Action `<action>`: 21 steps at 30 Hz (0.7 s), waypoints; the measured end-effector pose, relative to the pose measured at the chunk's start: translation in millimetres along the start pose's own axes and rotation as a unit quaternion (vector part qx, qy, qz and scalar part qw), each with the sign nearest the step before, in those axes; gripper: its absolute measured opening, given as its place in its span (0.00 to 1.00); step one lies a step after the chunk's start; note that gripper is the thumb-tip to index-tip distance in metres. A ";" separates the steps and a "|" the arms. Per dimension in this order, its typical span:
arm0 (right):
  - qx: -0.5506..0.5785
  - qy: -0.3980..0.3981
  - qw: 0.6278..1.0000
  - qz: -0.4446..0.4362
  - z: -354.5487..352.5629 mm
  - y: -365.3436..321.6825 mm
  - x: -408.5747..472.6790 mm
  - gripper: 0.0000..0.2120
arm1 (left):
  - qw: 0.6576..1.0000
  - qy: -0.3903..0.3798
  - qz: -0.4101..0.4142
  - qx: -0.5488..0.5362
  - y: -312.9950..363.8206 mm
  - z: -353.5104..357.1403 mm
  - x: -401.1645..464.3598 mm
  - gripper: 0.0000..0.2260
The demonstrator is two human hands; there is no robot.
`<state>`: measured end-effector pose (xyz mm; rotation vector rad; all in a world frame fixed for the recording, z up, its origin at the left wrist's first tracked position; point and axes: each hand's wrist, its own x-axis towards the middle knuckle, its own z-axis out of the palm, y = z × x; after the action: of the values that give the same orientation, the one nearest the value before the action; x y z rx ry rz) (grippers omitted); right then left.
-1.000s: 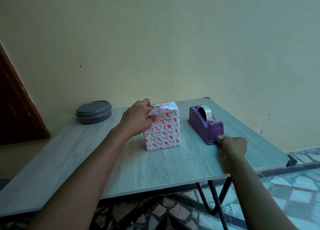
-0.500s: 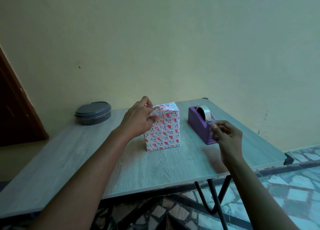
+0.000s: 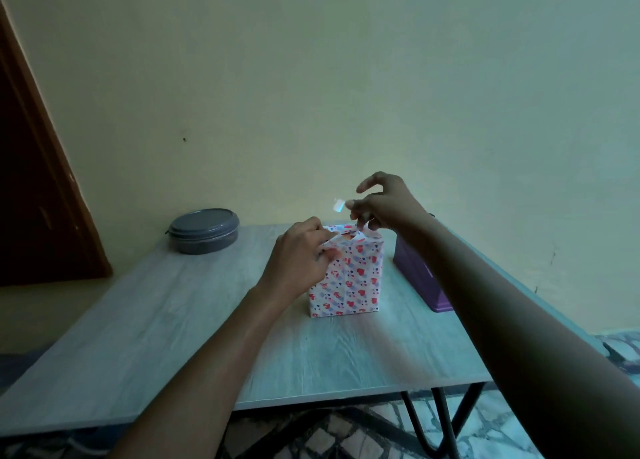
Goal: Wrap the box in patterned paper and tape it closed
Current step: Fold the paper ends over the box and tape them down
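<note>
Both hands work at the top of the wrapped box (image 3: 346,278). Left hand (image 3: 301,250) pinches the folded paper flap at the upper left corner; right hand (image 3: 384,202) hovers just above, fingers curled, pinching a short glossy strip of clear tape (image 3: 338,205). Upright near the middle of the pale wood-grain table (image 3: 173,320), the box wears crisp white paper dotted with red and blue hearts. Beside it sits a purple plastic tape dispenser (image 3: 420,278); a round grey lidded container (image 3: 203,230) stands well apart.
</note>
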<state>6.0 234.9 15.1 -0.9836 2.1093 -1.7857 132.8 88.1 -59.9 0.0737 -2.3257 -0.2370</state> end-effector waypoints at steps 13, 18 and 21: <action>-0.147 -0.028 0.982 0.112 10.3 -0.1 17.6 0.10 | 0.999 0.029 0.007 -0.012 -6.7 3.2 -0.9 0.14; -0.222 -0.043 0.968 0.110 13.3 -5.1 19.8 0.20 | 1.000 0.025 0.011 -0.010 -5.2 0.7 -1.1 0.14; -0.256 -0.044 0.959 0.117 15.3 -9.6 22.7 0.17 | 1.000 0.023 0.012 -0.009 -4.5 1.1 -2.0 0.13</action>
<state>0.7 208.7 26.1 -0.8474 2.5626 -1.0846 133.3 84.1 -62.9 0.0428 -2.2762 -0.2415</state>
